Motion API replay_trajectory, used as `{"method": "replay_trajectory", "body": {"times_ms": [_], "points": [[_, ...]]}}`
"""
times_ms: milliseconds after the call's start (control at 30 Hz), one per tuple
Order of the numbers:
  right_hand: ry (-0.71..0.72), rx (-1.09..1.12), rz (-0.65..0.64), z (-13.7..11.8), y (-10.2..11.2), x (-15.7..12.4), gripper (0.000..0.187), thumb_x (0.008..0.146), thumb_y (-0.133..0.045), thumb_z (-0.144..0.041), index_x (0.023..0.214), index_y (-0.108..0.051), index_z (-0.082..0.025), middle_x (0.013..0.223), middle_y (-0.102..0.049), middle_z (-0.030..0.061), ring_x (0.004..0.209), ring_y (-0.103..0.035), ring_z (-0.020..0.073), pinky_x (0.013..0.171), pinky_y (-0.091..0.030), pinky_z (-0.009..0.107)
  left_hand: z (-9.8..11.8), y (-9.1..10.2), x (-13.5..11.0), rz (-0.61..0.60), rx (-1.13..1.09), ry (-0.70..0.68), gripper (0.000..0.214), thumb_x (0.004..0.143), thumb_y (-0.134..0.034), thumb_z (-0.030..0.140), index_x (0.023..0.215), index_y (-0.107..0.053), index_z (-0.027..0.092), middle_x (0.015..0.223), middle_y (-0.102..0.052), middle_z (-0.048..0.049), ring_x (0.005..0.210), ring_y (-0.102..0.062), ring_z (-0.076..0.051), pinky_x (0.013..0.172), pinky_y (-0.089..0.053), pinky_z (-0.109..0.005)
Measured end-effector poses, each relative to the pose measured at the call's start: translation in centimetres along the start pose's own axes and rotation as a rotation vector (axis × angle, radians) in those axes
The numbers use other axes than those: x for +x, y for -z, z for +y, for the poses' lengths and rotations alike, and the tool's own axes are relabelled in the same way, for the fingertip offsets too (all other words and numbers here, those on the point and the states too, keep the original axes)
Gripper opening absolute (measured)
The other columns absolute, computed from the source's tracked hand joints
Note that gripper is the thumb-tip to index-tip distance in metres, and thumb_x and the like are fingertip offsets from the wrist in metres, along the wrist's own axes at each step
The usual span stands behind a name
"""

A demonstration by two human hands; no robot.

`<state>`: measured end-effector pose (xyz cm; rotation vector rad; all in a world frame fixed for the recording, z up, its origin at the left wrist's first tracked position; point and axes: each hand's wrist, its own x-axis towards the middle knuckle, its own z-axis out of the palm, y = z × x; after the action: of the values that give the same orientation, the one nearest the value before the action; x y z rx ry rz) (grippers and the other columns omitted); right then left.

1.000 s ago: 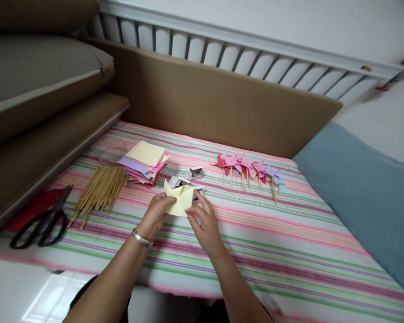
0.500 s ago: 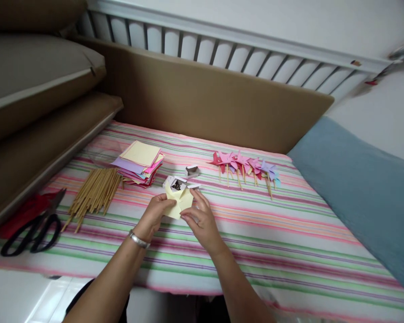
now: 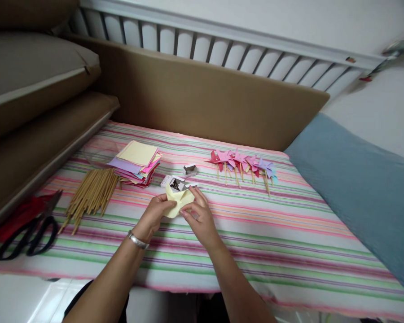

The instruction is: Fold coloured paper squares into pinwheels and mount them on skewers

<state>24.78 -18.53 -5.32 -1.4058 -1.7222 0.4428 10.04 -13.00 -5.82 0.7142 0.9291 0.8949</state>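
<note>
Between my two hands is a pale yellow sheet of paper [image 3: 179, 200], with its corners bent toward the middle. My left hand [image 3: 156, 213] grips its left side, thumb pressed on top. On the right side, my right hand [image 3: 199, 216] pinches a corner at the lower edge, other fingers curled over the upper edge. Just beyond the paper lies a small open white box [image 3: 177, 184] holding small dark items, partly covered by the paper. The box's other half [image 3: 190, 170] sits a little farther back.
Left of my hands lie a stack of coloured paper squares [image 3: 138, 157], a bundle of thin sticks [image 3: 91, 192] and black-handled scissors [image 3: 33, 231] near a red piece. Several finished paper pinwheels [image 3: 239, 162] rest at right on the striped cloth [image 3: 272, 242]. A brown board [image 3: 202, 98] stands behind.
The right lower corner of the yellow paper has been bent inward under my right fingers. Both hands stay on the paper; the whole view has shifted slightly.
</note>
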Motion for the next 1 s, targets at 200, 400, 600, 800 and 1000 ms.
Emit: {"method": "replay_trajectory", "body": {"times_ms": [200, 400, 600, 800, 1000], "points": [[-0.152, 0.048, 0.118, 0.14, -0.18, 0.31, 0.006, 0.074, -0.065, -0.025, 0.070, -0.066, -0.020, 0.138, -0.044, 0.0100, 0.134, -0.028, 0.0263, 0.107, -0.025, 0.046, -0.19, -0.58, -0.35, -0.086, 0.029, 0.009, 0.027, 0.052, -0.077, 0.019, 0.078, -0.072, 0.011, 0.069, -0.071, -0.0042, 0.057, -0.060, -0.013, 0.059, -0.043, -0.023], [-0.186, 0.069, 0.129, 0.24, -0.21, 0.34, 0.006, 0.072, -0.067, -0.026, 0.068, -0.066, -0.021, 0.138, -0.045, 0.0089, 0.133, -0.030, 0.0256, 0.107, -0.024, 0.046, -0.18, -0.61, -0.50, -0.144, 0.029, 0.023, 0.028, 0.053, -0.077, 0.021, 0.080, -0.073, 0.012, 0.072, -0.072, -0.0043, 0.060, -0.060, -0.014, 0.062, -0.042, -0.023], [-0.205, 0.090, 0.137, 0.28, -0.17, 0.38, 0.004, 0.071, -0.067, -0.024, 0.068, -0.065, -0.022, 0.137, -0.046, 0.0083, 0.132, -0.031, 0.0261, 0.106, -0.025, 0.048, -0.10, -0.29, -0.40, -0.215, 0.034, 0.037, 0.028, 0.055, -0.078, 0.022, 0.082, -0.073, 0.013, 0.072, -0.072, -0.0036, 0.061, -0.059, -0.012, 0.063, -0.041, -0.022], [-0.231, 0.065, 0.121, 0.56, -0.36, 0.33, 0.004, 0.070, -0.066, -0.022, 0.066, -0.065, -0.021, 0.134, -0.048, 0.0092, 0.131, -0.032, 0.0271, 0.105, -0.026, 0.048, -0.40, -0.02, 0.05, -0.248, 0.119, -0.023, 0.026, 0.057, -0.077, 0.023, 0.081, -0.073, 0.014, 0.074, -0.071, -0.0036, 0.064, -0.060, -0.013, 0.066, -0.041, -0.023], [-0.223, 0.027, 0.119, 0.31, 0.12, 0.38, 0.029, 0.064, -0.070, -0.021, 0.093, -0.066, -0.023, 0.133, -0.049, 0.0100, 0.126, -0.039, 0.0277, 0.104, -0.029, 0.047, -0.21, 0.12, 0.05, -0.199, 0.279, -0.062, 0.019, 0.056, -0.074, 0.022, 0.073, -0.071, 0.012, 0.064, -0.067, -0.0015, 0.058, -0.055, -0.012, 0.059, -0.039, -0.023]]}}
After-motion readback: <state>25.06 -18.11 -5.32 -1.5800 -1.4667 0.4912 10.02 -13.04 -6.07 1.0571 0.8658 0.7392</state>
